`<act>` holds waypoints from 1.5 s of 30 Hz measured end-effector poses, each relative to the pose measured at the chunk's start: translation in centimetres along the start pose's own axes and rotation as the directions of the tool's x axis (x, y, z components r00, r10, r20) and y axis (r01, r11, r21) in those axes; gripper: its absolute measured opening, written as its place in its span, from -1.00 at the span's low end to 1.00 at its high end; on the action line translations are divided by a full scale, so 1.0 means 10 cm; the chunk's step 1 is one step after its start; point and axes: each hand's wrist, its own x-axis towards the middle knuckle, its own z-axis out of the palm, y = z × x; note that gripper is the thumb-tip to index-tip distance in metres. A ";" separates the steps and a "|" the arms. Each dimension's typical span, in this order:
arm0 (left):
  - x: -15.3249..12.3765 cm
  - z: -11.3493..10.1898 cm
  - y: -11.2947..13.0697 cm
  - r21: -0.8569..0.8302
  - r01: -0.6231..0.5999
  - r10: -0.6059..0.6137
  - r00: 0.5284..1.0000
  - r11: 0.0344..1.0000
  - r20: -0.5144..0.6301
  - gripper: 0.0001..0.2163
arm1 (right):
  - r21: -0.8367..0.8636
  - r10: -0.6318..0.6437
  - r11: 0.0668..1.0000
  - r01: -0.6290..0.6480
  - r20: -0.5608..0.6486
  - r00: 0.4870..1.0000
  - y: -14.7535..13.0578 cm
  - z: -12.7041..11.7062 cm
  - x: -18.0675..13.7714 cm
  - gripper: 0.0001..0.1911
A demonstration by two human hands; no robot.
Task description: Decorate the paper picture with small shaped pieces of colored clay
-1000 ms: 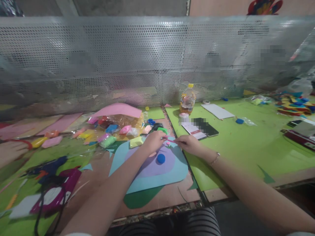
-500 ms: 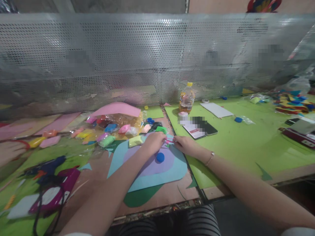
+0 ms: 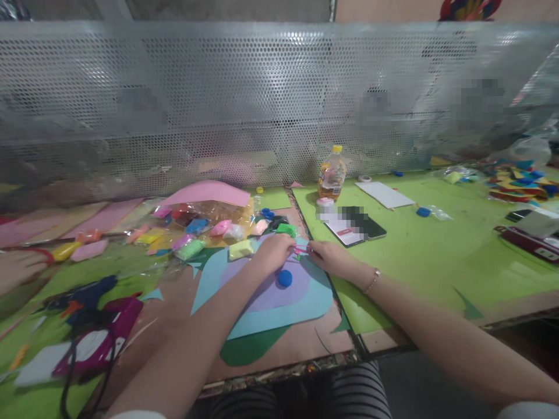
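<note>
My left hand (image 3: 274, 251) and my right hand (image 3: 329, 257) meet over a light blue foam sheet (image 3: 305, 302), both pinching a small pink piece of clay (image 3: 300, 251) between the fingertips. A purple foam shape (image 3: 273, 291) lies on the blue sheet, and a blue clay ball (image 3: 285, 278) rests on it just below my left hand. A dark green sheet (image 3: 247, 351) sticks out underneath. Packets of coloured clay (image 3: 192, 249) lie just beyond my left hand.
A blue glue gun (image 3: 82, 297) and a magenta item with cords lie at the left. A drink bottle (image 3: 332, 174), a phone (image 3: 364, 224) and a white card (image 3: 384, 195) are on the green table at the right. A perforated metal screen (image 3: 262, 105) closes the back.
The hands have closed in on each other, so the gap with the pink piece between them has narrowed. The view dropped slightly. Nothing else moved.
</note>
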 end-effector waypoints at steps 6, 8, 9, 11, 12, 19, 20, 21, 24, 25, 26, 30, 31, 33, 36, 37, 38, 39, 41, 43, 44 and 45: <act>0.00 0.01 0.00 -0.020 0.030 -0.029 0.999 0.999 0.018 -0.83 | -0.024 0.019 1.000 -0.018 0.035 0.999 -0.04 -0.04 -0.01 -0.84; 0.00 0.01 0.00 0.004 0.008 -0.008 1.000 1.000 0.021 -0.83 | -0.034 0.014 0.999 -0.013 0.041 0.999 -0.05 -0.04 0.00 -0.84; 0.00 0.01 0.00 0.013 -0.002 0.001 1.000 1.000 0.025 -0.84 | -0.040 0.013 0.999 -0.012 0.042 0.999 -0.05 -0.04 0.00 -0.84; 0.01 0.01 -0.01 0.015 -0.012 0.012 0.999 1.000 0.033 -0.84 | -0.051 0.017 0.999 -0.015 0.043 0.999 -0.05 -0.04 0.00 -0.84; 0.01 0.01 -0.01 0.007 -0.014 0.014 0.999 1.000 0.035 -0.83 | -0.055 0.021 0.998 -0.018 0.043 0.999 -0.06 -0.04 0.00 -0.84; 0.01 0.01 -0.01 -0.054 -0.057 0.058 0.998 0.997 0.015 -0.81 | -0.038 0.022 0.999 -0.021 0.033 0.999 -0.05 -0.05 0.01 -0.84; 0.01 0.01 -0.01 -0.067 -0.073 0.075 0.997 0.995 0.025 -0.81 | -0.030 0.022 0.999 -0.021 0.035 0.999 -0.04 -0.04 0.01 -0.84; 0.01 0.01 0.00 -0.083 -0.091 0.094 0.995 0.992 0.035 -0.81 | -0.021 0.021 1.000 -0.020 0.036 0.999 -0.04 -0.04 0.01 -0.84; 0.01 0.00 0.01 -0.121 -0.134 0.141 0.989 0.984 0.052 -0.83 | 0.000 0.015 1.000 -0.015 0.035 0.999 -0.02 -0.03 0.01 -0.84; 0.01 0.00 0.01 -0.124 -0.141 0.148 0.988 0.982 0.051 -0.84 | 0.003 0.016 1.000 -0.016 0.033 0.999 -0.02 -0.03 0.01 -0.84; 0.02 0.00 0.01 -0.122 -0.145 0.152 0.987 0.982 0.049 -0.85 | 0.003 0.016 1.000 -0.017 0.032 0.999 -0.02 -0.03 0.01 -0.84; 0.04 0.03 -0.02 -0.110 -0.142 0.147 0.988 0.984 0.045 -0.85 | -0.027 0.022 0.999 -0.021 0.039 0.999 -0.04 -0.04 0.02 -0.85; 0.05 0.04 -0.03 -0.111 -0.142 0.147 0.988 0.984 0.041 -0.84 | -0.038 0.022 0.999 -0.021 0.042 0.999 -0.05 -0.05 0.02 -0.86; 0.05 0.06 -0.05 -0.114 -0.149 0.153 0.988 0.982 0.032 -0.84 | -0.057 0.025 0.998 -0.022 0.046 0.999 -0.05 -0.05 0.01 -0.85; 0.05 0.07 -0.06 -0.120 -0.151 0.155 0.988 0.981 0.024 -0.85 | -0.074 0.023 0.997 -0.019 0.053 0.998 -0.06 -0.06 0.01 -0.85; 0.05 0.08 -0.06 -0.123 -0.149 0.152 0.988 0.981 0.023 -0.85 | -0.077 0.022 0.997 -0.018 0.054 0.998 -0.06 -0.06 0.01 -0.86; 0.05 0.08 -0.06 -0.125 -0.145 0.149 0.989 0.981 0.023 -0.86 | -0.078 0.020 0.997 -0.016 0.054 0.998 -0.06 -0.06 0.01 -0.86; 0.05 0.08 -0.05 -0.127 -0.141 0.145 0.989 0.982 0.024 -0.86 | -0.079 0.020 0.997 -0.016 0.052 0.998 -0.06 -0.06 0.01 -0.86; 0.05 0.07 -0.04 -0.125 -0.135 0.139 0.990 0.983 0.029 -0.87 | -0.078 0.019 0.997 -0.015 0.049 0.999 -0.06 -0.07 0.01 -0.86; 0.05 0.06 -0.03 -0.121 -0.130 0.135 0.990 0.984 0.036 -0.87 | -0.074 0.016 0.997 -0.013 0.047 0.999 -0.06 -0.07 0.00 -0.86; 0.05 0.06 -0.03 -0.118 -0.130 0.135 0.990 0.984 0.040 -0.87 | -0.070 0.013 0.997 -0.009 0.046 0.999 -0.06 -0.07 0.00 -0.85; 0.05 0.05 -0.03 -0.115 -0.130 0.136 0.990 0.985 0.041 -0.87 | -0.068 0.009 0.998 -0.006 0.044 0.999 -0.06 -0.07 0.00 -0.85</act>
